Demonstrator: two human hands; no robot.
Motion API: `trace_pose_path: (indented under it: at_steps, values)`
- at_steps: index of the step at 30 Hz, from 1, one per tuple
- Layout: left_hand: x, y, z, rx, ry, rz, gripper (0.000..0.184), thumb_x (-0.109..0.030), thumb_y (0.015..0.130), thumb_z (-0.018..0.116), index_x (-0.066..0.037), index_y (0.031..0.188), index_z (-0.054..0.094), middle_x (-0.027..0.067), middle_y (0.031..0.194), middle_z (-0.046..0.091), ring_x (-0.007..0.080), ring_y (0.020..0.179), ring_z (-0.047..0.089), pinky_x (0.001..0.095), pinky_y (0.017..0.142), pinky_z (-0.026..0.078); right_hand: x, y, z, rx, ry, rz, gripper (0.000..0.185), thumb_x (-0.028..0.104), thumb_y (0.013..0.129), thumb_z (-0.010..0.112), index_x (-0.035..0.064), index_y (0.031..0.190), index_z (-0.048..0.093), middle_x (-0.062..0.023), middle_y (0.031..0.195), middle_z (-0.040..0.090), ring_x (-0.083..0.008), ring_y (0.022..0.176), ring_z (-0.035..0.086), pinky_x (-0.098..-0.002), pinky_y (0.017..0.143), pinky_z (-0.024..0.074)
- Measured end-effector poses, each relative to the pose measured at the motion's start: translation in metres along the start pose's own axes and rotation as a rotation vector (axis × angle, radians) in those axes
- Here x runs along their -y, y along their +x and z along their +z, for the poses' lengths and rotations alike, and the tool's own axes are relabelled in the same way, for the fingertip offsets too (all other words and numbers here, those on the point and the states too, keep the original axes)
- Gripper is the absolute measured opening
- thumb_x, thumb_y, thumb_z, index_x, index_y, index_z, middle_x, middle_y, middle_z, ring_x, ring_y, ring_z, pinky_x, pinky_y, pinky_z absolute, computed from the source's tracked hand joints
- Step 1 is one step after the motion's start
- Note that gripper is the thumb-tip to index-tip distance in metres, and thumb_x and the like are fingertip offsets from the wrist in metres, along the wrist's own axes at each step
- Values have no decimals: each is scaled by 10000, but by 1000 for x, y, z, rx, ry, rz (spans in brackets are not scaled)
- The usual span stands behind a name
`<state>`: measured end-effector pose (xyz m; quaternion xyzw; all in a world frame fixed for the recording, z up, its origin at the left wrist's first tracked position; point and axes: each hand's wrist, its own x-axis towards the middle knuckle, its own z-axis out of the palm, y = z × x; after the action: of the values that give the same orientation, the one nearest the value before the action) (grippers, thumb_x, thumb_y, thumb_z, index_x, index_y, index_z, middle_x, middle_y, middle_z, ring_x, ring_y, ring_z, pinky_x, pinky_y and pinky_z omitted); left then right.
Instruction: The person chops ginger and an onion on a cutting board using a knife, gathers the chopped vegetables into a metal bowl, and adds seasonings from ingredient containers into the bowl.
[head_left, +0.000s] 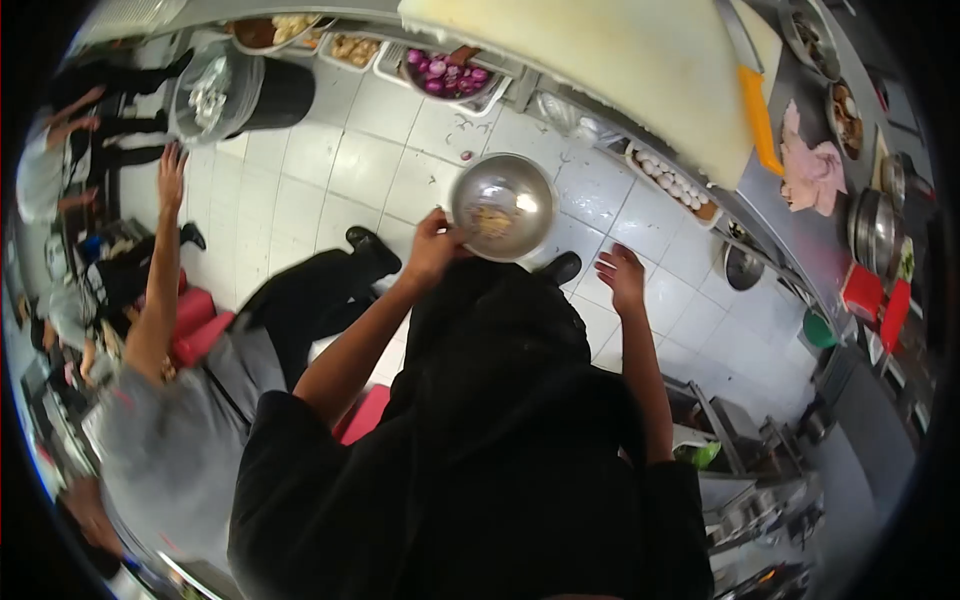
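Observation:
My left hand grips the near-left rim of a round steel mixing bowl, its fingers closed on the edge. At the bottom of the bowl lies a small heap of pale yellowish-brown bits, too small to name. To the right of the bowl and apart from it, my right hand is held out over the floor, fingers spread and holding nothing.
A large cutting board lies ahead, with a yellow-handled knife on it and a pink cloth to its right. Beneath are red onions and eggs. A co-worker in grey stretches an arm out at left, near a bin.

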<state>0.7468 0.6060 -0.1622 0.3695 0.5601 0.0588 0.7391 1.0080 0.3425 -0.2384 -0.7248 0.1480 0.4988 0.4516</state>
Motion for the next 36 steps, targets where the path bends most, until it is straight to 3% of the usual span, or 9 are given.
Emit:
trace_pose_path:
  at_steps: [8, 12, 13, 17, 22, 24, 27, 29, 36]
  values:
    - [100, -63, 144, 187, -146, -46, 160, -1, 814, 670, -32, 871, 524, 68, 860, 575, 171, 744, 648, 315, 604, 614, 30, -58, -73, 210, -56, -86, 673, 596, 998, 431, 23, 1326, 557, -105, 1137, 657, -178, 980, 630, -363, 845, 499]
    - [112, -69, 158, 310, -99, -78, 174, -1, 803, 674, -42, 848, 511, 54, 854, 556, 157, 732, 632, 304, 582, 610, 22, -84, -91, 216, -340, -259, 493, 399, 990, 576, 0, 1279, 591, -74, 1084, 672, -145, 970, 604, -308, 842, 479]
    - [114, -67, 155, 355, -56, -51, 187, -51, 834, 711, -45, 888, 532, 61, 891, 589, 159, 763, 645, 305, 636, 611, 22, -89, -96, 212, -348, -189, 394, 230, 956, 610, -17, 1262, 594, -83, 1098, 676, -155, 990, 598, -300, 872, 467]
    - [79, -53, 117, 605, -44, -165, 215, -210, 936, 693, -59, 1047, 588, 67, 1015, 638, 163, 889, 676, 320, 782, 596, 16, -101, -107, 208, -262, -181, 401, 128, 912, 583, -25, 1282, 575, -91, 1111, 672, -174, 1007, 598, -322, 903, 456]
    - [137, 109, -7, 40, 841, 311, 399, -357, 831, 776, -23, 1008, 650, 102, 930, 680, 228, 876, 682, 365, 769, 549, 6, -97, -45, 16, -61, -212, 447, 91, 901, 617, -29, 1323, 531, -99, 1129, 669, -211, 1039, 627, -330, 917, 474]
    - [165, 167, -48, -122, 865, 396, 488, -354, 730, 822, -27, 1054, 660, 230, 992, 669, 381, 935, 655, 432, 824, 529, 5, -91, -24, 31, 71, -104, 455, 81, 899, 629, -43, 1324, 523, -113, 1150, 666, -230, 1039, 639, -337, 915, 490]
    - [200, 247, -86, -247, 924, 378, 488, -317, 723, 822, -45, 1093, 655, 205, 1036, 657, 369, 958, 655, 441, 842, 532, -8, -60, -3, -58, -245, -275, 414, 58, 908, 616, -65, 1292, 524, -145, 1199, 643, -258, 1084, 631, -367, 952, 491]
    - [213, 282, -99, -297, 976, 281, 527, -287, 727, 810, -76, 1173, 627, 184, 1155, 618, 349, 1043, 630, 435, 893, 528, -1, -39, 15, 46, 221, -151, 414, 52, 901, 618, -53, 1290, 526, -139, 1224, 633, -254, 1103, 624, -365, 1002, 464]
    - [289, 415, -117, -232, 1189, 322, 565, -208, 763, 774, -114, 1276, 557, 126, 1285, 540, 327, 1186, 545, 420, 990, 501, 1, 77, 3, 79, 121, -278, 374, 35, 885, 621, -31, 1249, 569, -119, 1170, 663, -231, 1080, 636, -344, 977, 480]
